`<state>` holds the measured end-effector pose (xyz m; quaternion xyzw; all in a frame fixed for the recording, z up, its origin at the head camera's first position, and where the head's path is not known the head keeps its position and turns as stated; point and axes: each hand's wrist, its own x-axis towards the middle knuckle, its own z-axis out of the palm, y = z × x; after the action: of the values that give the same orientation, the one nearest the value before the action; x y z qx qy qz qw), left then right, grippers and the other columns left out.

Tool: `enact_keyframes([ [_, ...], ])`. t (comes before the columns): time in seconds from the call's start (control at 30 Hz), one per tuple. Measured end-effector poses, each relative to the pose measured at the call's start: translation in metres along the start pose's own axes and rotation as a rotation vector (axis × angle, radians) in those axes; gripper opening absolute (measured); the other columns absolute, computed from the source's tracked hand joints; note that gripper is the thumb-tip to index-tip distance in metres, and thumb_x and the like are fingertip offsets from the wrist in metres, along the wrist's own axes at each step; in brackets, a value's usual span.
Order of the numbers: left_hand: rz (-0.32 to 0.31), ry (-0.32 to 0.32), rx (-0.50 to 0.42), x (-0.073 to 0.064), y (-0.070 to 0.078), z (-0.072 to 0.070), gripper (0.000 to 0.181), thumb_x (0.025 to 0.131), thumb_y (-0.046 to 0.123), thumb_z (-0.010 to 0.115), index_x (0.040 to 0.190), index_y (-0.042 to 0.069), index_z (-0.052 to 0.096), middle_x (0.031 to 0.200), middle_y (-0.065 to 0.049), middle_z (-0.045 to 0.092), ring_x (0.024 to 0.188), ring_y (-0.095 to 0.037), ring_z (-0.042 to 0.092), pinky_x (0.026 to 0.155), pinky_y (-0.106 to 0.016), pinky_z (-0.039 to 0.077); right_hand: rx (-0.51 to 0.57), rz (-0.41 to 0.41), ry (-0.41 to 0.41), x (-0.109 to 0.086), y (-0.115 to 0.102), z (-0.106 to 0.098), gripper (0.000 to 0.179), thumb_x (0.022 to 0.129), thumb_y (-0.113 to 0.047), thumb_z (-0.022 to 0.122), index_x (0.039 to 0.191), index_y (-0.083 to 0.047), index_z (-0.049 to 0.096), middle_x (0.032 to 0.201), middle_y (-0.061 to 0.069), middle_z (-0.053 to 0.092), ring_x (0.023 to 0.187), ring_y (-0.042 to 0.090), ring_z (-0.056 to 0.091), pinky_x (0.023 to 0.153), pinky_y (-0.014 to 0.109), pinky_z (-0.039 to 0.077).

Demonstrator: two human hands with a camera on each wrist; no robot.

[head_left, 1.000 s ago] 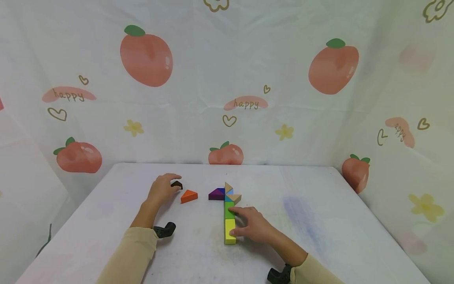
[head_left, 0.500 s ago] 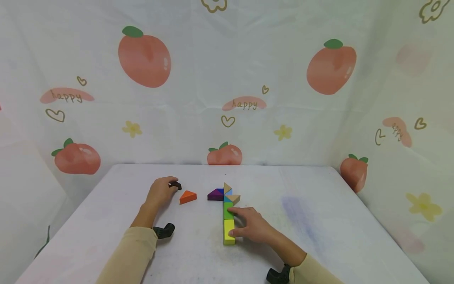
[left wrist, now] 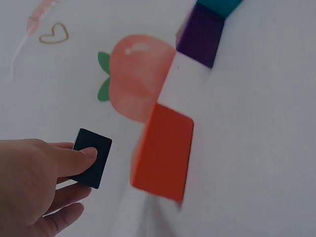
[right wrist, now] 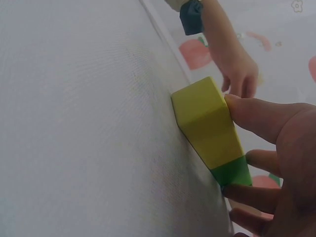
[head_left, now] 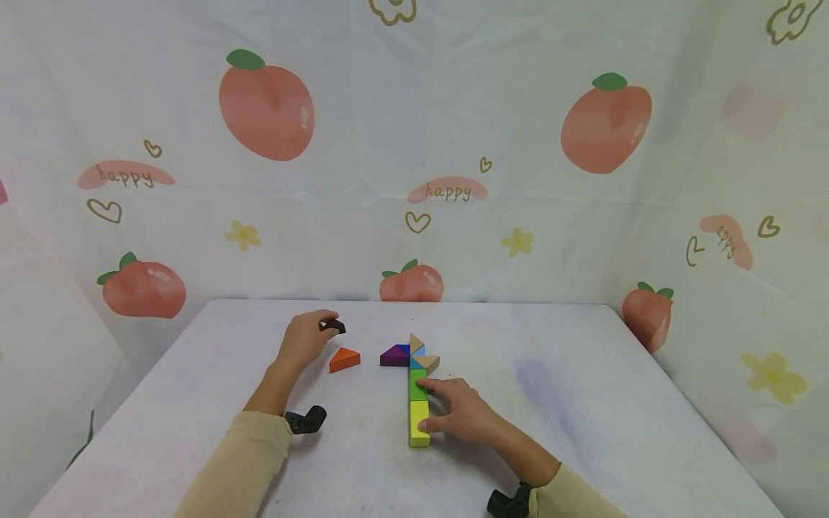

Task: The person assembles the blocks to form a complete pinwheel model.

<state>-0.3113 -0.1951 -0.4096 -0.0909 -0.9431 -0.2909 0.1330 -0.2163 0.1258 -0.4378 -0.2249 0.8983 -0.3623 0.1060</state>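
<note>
My left hand (head_left: 304, 338) pinches a small dark block (head_left: 333, 326) between thumb and fingers. In the left wrist view, the thumb lies across the flat face of this dark block (left wrist: 94, 160). Just nearer than it, an orange triangular block (head_left: 345, 360) lies on the table. My right hand (head_left: 463, 410) rests at a column of blocks, index finger on the green block (head_left: 417, 385) and thumb on the yellow block (head_left: 419, 424). The right wrist view has the thumb at the yellow block's (right wrist: 205, 116) edge, other fingers by the green block (right wrist: 232, 172).
Above the green block sit a purple block (head_left: 393, 356), small blue pieces (head_left: 418, 351) and wood-coloured triangles (head_left: 427, 362), touching one another. The white table (head_left: 570, 388) ends at a cloth backdrop (head_left: 363, 108) printed with peaches.
The left hand has closed its fingers on the dark block and moved it slightly away and to the right. The right hand and the arranged blocks stay put.
</note>
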Motion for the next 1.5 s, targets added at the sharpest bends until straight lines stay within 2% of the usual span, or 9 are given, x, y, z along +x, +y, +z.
enact_keyframes([
  [0.27, 0.02, 0.0, -0.061, -0.001, 0.031, -0.001, 0.033, 0.09, 0.009, 0.07, 0.122, 0.005, 0.067, 0.105, -0.011, 0.069, 0.089, -0.027, 0.059, 0.077, -0.04, 0.052, 0.002, 0.003, 0.002, -0.001, -0.002, -0.001, 0.071, 0.081, -0.044, 0.077, 0.142, -0.019, 0.051, 0.14, 0.003, 0.051, 0.128, 0.031, 0.04, 0.103, 0.058, 0.032],
  [0.67, 0.147, 0.028, -0.103, -0.009, 0.066, 0.008, 0.025, 0.088, 0.01, 0.073, 0.113, 0.006, 0.071, 0.094, -0.004, 0.069, 0.082, -0.021, 0.059, 0.067, -0.032, 0.05, -0.004, 0.006, 0.002, -0.001, -0.002, 0.0, 0.07, 0.081, -0.044, 0.077, 0.142, -0.019, 0.052, 0.14, 0.002, 0.052, 0.127, 0.03, 0.041, 0.102, 0.057, 0.033],
  [0.87, 0.195, 0.038, -0.11, -0.013, 0.075, 0.014, 0.022, 0.086, 0.008, 0.074, 0.108, 0.008, 0.072, 0.092, -0.003, 0.069, 0.079, -0.018, 0.059, 0.065, -0.031, 0.048, -0.008, 0.012, 0.006, 0.0, -0.002, 0.0, 0.07, 0.081, -0.044, 0.078, 0.142, -0.021, 0.052, 0.139, 0.001, 0.052, 0.126, 0.029, 0.042, 0.102, 0.057, 0.034],
  [1.0, 0.179, 0.006, -0.104, -0.017, 0.08, 0.021, 0.022, 0.087, 0.009, 0.073, 0.11, 0.009, 0.072, 0.094, -0.002, 0.068, 0.08, -0.017, 0.058, 0.063, -0.027, 0.049, -0.013, 0.015, 0.008, 0.0, -0.003, 0.0, 0.07, 0.08, -0.044, 0.078, 0.141, -0.021, 0.052, 0.138, 0.002, 0.052, 0.126, 0.03, 0.042, 0.101, 0.057, 0.034],
  [1.23, 0.181, -0.024, -0.064, -0.025, 0.084, 0.034, 0.024, 0.085, 0.008, 0.076, 0.108, 0.008, 0.073, 0.093, 0.0, 0.066, 0.079, -0.015, 0.057, 0.069, -0.028, 0.051, -0.018, -0.002, 0.01, 0.0, -0.003, -0.001, 0.07, 0.081, -0.044, 0.077, 0.142, -0.019, 0.052, 0.139, 0.003, 0.053, 0.126, 0.03, 0.042, 0.101, 0.057, 0.035],
  [1.37, 0.174, -0.067, -0.03, -0.028, 0.085, 0.039, 0.023, 0.084, 0.009, 0.076, 0.107, 0.009, 0.073, 0.093, 0.0, 0.066, 0.08, -0.015, 0.058, 0.072, -0.03, 0.053, -0.015, -0.016, 0.013, -0.001, -0.002, -0.001, 0.07, 0.081, -0.043, 0.077, 0.142, -0.018, 0.052, 0.138, 0.004, 0.053, 0.126, 0.031, 0.042, 0.101, 0.058, 0.034],
  [1.5, 0.197, -0.14, 0.04, -0.03, 0.085, 0.044, 0.022, 0.082, 0.009, 0.078, 0.103, 0.01, 0.074, 0.091, 0.001, 0.066, 0.084, -0.016, 0.06, 0.078, -0.034, 0.054, -0.013, -0.019, 0.014, -0.002, -0.002, -0.001, 0.071, 0.081, -0.043, 0.077, 0.142, -0.018, 0.052, 0.139, 0.004, 0.053, 0.126, 0.031, 0.042, 0.101, 0.058, 0.034],
])
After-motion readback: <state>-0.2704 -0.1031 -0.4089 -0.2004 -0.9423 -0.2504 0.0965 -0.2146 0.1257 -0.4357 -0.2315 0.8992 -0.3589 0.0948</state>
